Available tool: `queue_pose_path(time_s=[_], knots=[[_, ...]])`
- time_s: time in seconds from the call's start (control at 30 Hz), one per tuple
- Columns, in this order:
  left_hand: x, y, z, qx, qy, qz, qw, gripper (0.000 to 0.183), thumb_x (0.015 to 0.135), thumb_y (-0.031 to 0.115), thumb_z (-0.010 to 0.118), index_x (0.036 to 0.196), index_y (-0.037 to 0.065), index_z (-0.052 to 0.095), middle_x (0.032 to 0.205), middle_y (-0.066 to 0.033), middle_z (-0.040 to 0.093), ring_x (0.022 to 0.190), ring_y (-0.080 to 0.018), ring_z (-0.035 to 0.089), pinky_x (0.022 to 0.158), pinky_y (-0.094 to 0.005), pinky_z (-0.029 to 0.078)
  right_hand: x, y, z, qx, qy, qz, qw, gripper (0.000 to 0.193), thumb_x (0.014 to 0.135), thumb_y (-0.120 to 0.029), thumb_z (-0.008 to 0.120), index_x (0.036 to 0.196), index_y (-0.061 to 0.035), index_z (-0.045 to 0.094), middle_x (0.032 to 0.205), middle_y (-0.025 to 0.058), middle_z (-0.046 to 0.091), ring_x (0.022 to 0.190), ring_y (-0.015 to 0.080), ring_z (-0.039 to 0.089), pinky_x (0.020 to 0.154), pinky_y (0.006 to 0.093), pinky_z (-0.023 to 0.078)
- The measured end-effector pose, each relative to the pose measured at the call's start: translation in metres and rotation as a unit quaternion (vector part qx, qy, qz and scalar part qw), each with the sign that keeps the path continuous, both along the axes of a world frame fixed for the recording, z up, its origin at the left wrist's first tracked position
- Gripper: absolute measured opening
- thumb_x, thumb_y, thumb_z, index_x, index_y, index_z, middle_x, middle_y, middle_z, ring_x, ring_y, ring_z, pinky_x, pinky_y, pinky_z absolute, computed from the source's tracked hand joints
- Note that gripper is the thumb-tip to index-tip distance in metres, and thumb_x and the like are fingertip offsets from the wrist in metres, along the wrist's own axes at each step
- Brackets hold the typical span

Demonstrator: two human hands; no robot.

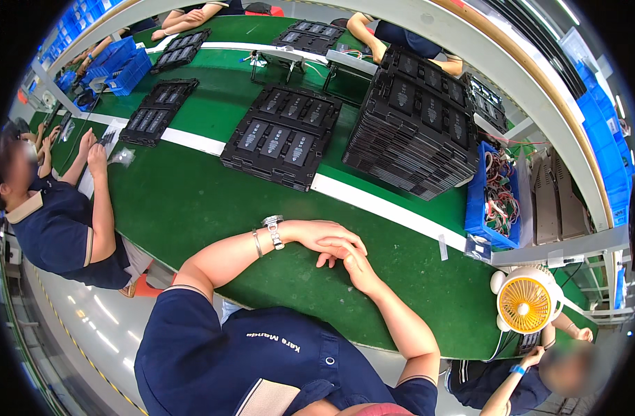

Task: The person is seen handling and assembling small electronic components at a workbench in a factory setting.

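My left hand (319,233) and my right hand (360,269) rest together over the near part of the green tabletop (213,187), crossed and touching. The right fingers lie across the left hand, partly hiding its fingers. Both hands look loosely stretched out, and I see no object in either. A metal watch (273,233) and a thin bracelet (256,243) circle my left wrist. Beyond my hands, a black compartmented tray (283,135) lies flat. To its right rises a tall stack of similar black trays (414,125).
A blue bin (478,211) of wires stands right of the stack. Nearer is a white and yellow fan (525,304). Another black tray (158,111) and blue crates (120,66) are at the left. Co-workers sit at both sides and across; a frame arches overhead.
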State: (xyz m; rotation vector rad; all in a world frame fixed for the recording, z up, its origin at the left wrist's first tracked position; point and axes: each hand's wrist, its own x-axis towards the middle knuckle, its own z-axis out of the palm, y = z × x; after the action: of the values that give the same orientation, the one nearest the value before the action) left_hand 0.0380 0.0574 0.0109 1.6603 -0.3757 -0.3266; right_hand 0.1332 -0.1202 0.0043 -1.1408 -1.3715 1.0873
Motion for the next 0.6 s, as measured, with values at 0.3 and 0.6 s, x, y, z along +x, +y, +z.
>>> queue_pose_path(time_s=[0.3,0.6], knots=[[0.0003,-0.0009,-0.0042,0.002,0.007,0.004,1.000,0.048,0.104,0.043,0.052,0.135,0.007,0.053,0.096,-0.0125,0.072,0.070,-0.0206,0.074,0.064,-0.0306,0.060,-0.0017,-0.0012,0.0016,-0.008,0.010,0.003,1.000,0.076,0.100,-0.070,0.028,0.140,-0.0094,0.052,0.099,0.0101,0.068,0.081,0.0187,0.052,0.081,0.0329,0.044],[-0.0012,-0.0003,0.0019,0.012,0.011,0.008,1.000,0.047,0.104,0.042,0.052,0.135,0.007,0.053,0.094,-0.0121,0.072,0.069,-0.0206,0.074,0.066,-0.0304,0.059,-0.0016,-0.0011,0.0032,-0.011,0.015,0.003,1.000,0.077,0.100,-0.070,0.029,0.141,-0.0095,0.051,0.099,0.0103,0.068,0.082,0.0185,0.052,0.081,0.0325,0.044]])
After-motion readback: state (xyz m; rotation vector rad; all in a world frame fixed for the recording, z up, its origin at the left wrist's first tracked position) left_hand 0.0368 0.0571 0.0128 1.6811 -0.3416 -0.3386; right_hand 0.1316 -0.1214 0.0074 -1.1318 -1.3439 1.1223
